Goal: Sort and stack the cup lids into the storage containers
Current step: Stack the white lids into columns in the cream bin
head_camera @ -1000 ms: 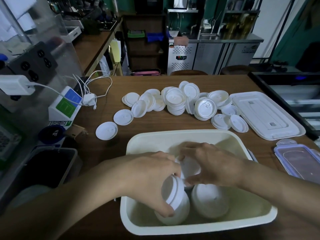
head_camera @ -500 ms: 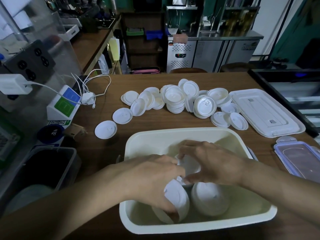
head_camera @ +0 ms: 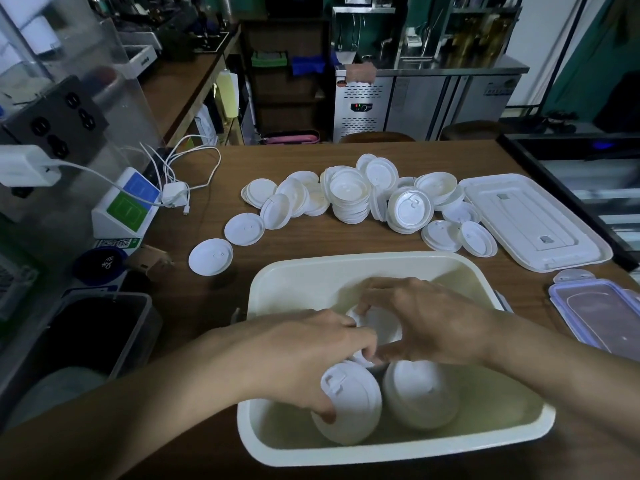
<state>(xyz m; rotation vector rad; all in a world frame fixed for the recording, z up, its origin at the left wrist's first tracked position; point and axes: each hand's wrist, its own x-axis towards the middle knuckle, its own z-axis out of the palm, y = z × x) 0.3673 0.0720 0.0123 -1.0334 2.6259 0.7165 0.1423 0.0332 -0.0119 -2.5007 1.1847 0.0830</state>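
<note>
The cream tub point(head_camera: 398, 265) sits on the table point(head_camera: 311, 247), loose lids point(head_camera: 349, 199) heaped beyond; inside, my left hand point(head_camera: 304, 355) curls round the left stack point(head_camera: 353, 403); my right hand point(head_camera: 426, 323) pinches another bundle point(head_camera: 381, 323) behind; I'd nest the rims flush and ease them down sideways.

Head view, angled down, close over table point(head_camera: 311, 244).

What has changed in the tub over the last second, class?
The left hand has turned its lid stack from edge-on to top face upward. The right hand still grips the middle lids; the loose lids on the table haven't moved.
</note>
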